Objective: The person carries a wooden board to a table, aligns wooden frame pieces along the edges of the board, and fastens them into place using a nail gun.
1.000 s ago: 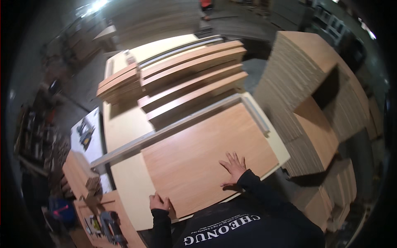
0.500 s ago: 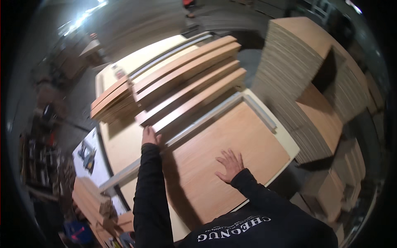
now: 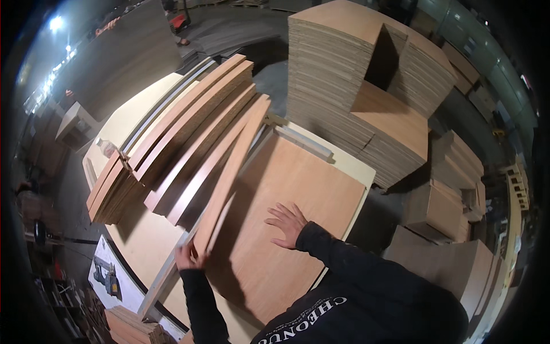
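My left hand [image 3: 189, 256] is closed around the near end of a long, narrow wood-veneer strip [image 3: 229, 172]. That strip slants away from the hand, its far end close to several similar strips [image 3: 195, 135] stacked on the left. My right hand [image 3: 289, 225], fingers spread, is over a flat wood-veneer panel [image 3: 321, 178] and casts little shadow; whether the palm touches it I cannot tell. A grey rail [image 3: 157, 286] runs along the panel's left side, partly hidden by the strip. A shorter rail [image 3: 303, 144] borders its far edge.
Tall stacks of boards [image 3: 326, 63] stand beyond the table to the right, with brown boxes [image 3: 435, 209] nearer. On a white surface at left lies a nail gun [image 3: 107, 278]. A small bottle [image 3: 105, 147] sits by the strips. Another person's hand [image 3: 109, 24] holds a large panel [image 3: 123, 63].
My left hand has taken hold of a strip and drawn its near end toward me, off the stack. My right hand stays spread over the panel. The view has turned.
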Demonstrator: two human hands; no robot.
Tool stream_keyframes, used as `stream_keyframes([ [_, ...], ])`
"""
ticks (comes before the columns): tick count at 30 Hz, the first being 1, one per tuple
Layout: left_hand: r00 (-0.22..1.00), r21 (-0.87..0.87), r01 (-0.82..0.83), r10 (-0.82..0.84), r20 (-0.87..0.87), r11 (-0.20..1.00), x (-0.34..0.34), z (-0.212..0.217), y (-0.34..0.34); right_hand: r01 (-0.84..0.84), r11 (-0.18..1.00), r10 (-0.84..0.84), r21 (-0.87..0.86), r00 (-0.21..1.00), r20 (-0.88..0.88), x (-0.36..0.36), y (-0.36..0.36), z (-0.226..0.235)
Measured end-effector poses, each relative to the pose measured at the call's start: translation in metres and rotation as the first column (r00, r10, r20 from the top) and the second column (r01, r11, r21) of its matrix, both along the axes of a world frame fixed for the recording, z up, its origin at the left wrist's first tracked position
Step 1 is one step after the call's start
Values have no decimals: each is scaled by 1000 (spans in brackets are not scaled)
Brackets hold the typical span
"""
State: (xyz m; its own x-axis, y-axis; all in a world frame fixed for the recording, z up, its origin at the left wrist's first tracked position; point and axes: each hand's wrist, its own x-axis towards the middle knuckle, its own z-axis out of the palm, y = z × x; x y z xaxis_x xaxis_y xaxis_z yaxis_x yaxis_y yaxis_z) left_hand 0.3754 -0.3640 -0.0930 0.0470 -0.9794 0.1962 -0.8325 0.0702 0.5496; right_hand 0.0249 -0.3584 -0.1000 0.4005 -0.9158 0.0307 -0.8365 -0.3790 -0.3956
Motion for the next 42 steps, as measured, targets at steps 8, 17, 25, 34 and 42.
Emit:
stream_keyframes([
  [8,960,69,-268,260,102,961,30,-28,169,41,999,-40,-35,999,6,6,-4,0],
  [17,780,91,-493,486,-393,865,51,-77,91,135,991,-135,14,990,41,45,-86,-10],
  [25,682,-53,-601,477,-555,797,45,-92,59,119,991,-122,-57,991,-54,31,-109,-10],
  [34,490,201,-816,833,-256,542,51,-112,34,135,989,-126,-59,982,140,14,-98,1],
  [42,530,236,-769,800,-282,594,49,-100,42,39,980,-30,194,998,-48,-101,37,12],
])
